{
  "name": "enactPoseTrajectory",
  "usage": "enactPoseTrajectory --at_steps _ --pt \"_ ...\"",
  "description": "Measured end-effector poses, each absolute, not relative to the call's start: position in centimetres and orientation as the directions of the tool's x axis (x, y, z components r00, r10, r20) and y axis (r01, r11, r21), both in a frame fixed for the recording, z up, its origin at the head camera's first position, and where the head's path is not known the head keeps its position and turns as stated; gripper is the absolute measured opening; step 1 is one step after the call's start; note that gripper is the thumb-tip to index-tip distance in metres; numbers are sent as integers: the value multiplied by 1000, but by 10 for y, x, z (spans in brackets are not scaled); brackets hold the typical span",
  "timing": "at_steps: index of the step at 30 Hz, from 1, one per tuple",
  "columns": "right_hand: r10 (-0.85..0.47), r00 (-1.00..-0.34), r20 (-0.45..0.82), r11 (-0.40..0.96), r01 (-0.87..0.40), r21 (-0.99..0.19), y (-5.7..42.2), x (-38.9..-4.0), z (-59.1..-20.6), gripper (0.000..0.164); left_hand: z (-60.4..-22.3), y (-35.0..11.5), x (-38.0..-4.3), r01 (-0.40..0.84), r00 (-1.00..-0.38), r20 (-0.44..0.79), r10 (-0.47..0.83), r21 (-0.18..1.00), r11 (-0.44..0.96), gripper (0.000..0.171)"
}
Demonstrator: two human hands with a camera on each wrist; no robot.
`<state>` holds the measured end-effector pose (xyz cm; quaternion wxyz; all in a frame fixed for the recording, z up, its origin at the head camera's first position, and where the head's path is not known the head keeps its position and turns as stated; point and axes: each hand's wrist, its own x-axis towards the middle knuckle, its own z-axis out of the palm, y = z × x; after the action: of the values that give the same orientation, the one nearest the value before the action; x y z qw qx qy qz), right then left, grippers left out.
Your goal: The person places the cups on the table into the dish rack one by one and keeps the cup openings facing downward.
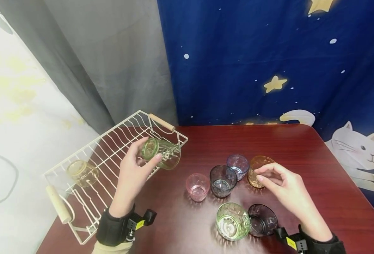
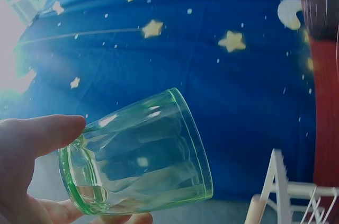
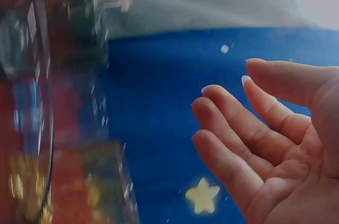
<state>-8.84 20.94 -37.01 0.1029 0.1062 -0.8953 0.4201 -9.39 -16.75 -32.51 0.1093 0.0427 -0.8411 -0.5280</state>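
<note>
My left hand (image 1: 132, 173) holds a clear green drinking glass (image 1: 167, 154) by its base end, thumb on one side and fingers on the other. The glass lies tipped sideways in the air by the right side of the white wire dish rack (image 1: 110, 135), its mouth pointing right. In the left wrist view the green glass (image 2: 143, 155) looks empty. Beside an amber glass (image 1: 259, 163) on the table is my right hand (image 1: 286, 187), its fingers loosely bent. Nothing sits between those fingers in the right wrist view, where the hand (image 3: 265, 144) appears apart from any glass.
A yellowish glass (image 1: 83, 173) stands upside down in the rack, which has wooden handles (image 1: 162, 122). On the red-brown table (image 1: 174, 218) are pink (image 1: 197, 187), dark grey (image 1: 223, 180), blue (image 1: 238, 164), light green (image 1: 233, 221) and dark purple (image 1: 263, 220) glasses. Curtains hang behind.
</note>
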Motion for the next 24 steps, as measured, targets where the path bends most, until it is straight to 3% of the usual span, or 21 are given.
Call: enactPoseTrajectory --at_steps 7,19,24 --pt "-100 -947 307 776 -267 -571 227 -109 -379 21 -318 -187 -102 -3 -952 169 -256 829 559 63" --pt "-174 -963 205 776 -262 -574 245 -133 -398 26 -315 -215 -110 -19 -920 255 -297 728 685 65" --pt "-181 -939 293 786 -317 -531 246 -137 -414 29 -314 -229 -116 -30 -918 267 -294 691 722 68"
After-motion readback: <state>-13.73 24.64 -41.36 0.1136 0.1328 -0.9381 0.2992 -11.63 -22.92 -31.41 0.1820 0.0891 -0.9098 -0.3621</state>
